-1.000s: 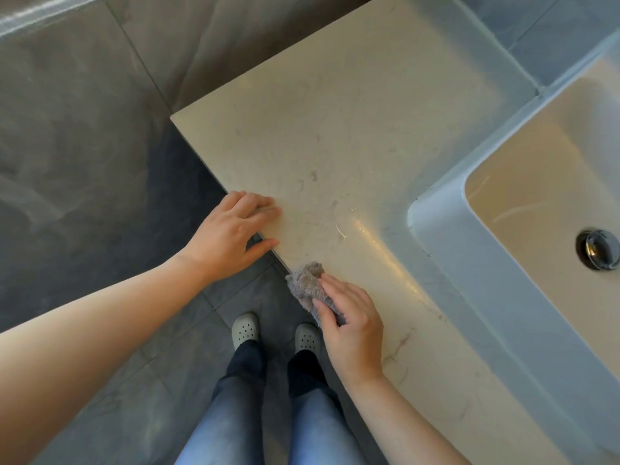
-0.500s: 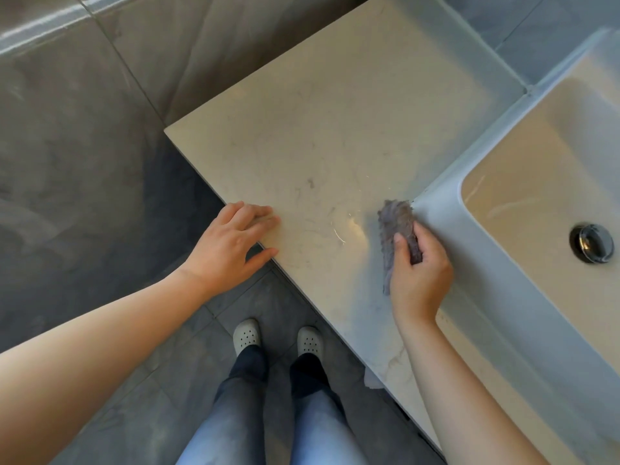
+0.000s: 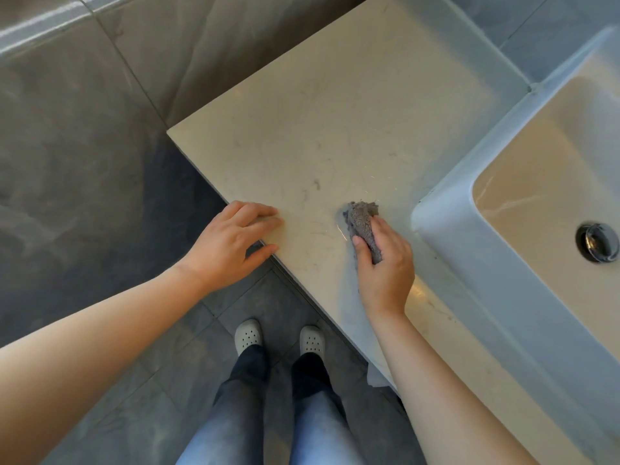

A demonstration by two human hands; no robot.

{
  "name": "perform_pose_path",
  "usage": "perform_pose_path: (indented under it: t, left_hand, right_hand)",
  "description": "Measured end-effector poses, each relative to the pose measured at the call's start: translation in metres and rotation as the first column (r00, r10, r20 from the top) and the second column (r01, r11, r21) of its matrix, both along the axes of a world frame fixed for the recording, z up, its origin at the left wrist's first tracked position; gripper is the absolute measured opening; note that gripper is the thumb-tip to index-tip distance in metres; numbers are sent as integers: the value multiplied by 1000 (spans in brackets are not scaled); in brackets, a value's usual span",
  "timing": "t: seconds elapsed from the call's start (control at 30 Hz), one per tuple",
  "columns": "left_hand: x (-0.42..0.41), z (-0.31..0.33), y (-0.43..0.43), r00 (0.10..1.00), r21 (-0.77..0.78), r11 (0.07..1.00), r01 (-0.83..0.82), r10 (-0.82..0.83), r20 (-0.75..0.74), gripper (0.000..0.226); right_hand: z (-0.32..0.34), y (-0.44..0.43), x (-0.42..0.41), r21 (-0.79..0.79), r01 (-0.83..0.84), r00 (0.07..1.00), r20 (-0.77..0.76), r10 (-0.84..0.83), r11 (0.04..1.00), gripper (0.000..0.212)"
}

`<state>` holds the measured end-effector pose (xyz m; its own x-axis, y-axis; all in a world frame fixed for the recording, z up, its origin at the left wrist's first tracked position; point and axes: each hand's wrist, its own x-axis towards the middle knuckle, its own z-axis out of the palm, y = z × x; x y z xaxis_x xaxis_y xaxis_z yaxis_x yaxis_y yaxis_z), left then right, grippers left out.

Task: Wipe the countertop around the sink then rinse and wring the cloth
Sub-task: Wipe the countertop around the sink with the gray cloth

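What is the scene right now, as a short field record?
left hand: rests flat on the front edge of the beige stone countertop, holding nothing
right hand: grips the crumpled grey terry cloth, pressing it on the countertop
cloth position: left of the white rectangular ceramic sink, apart from its rim
sink: round chrome drain stopper in the basin
stage: wiping; rinse and wring not yet done

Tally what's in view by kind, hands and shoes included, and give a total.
Crumpled grey terry cloth: 1
Beige stone countertop: 1
White rectangular ceramic sink: 1
Round chrome drain plug: 1
Bare hands: 2, left hand and right hand
White perforated clogs: 2, left clog and right clog
Total: 8
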<state>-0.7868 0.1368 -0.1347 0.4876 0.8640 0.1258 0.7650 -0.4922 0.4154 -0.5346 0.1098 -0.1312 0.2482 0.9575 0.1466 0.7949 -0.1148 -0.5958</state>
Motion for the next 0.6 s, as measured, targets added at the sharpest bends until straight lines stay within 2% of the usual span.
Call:
perform_pose_path:
  t: [0.1, 0.3, 0.43, 0.5, 0.6]
  left_hand:
    - [-3, 2, 8, 999, 1, 999, 43, -43, -23, 40]
    - [-10, 1, 4, 999, -9, 1000, -18, 18, 30, 34]
    - [-33, 6, 7, 999, -28, 1000, -8, 7, -31, 39]
    - [-39, 11, 6, 998, -46, 999, 19, -22, -65, 42]
    - [-40, 19, 4, 998, -95, 995, 5, -10, -60, 38]
  right_hand:
    - [1, -9, -9, -1, -13, 1000, -14, 13, 1000, 37]
    - [2, -58, -49, -9, -203, 976, -80, 202, 979, 38]
    - [7, -67, -59, -25, -256, 963, -100, 252, 966, 39]
    - [14, -69, -63, -96, -270, 946, -214, 245, 958, 37]
    - [32, -70, -66, -211, -195, 894, -440, 85, 958, 33]
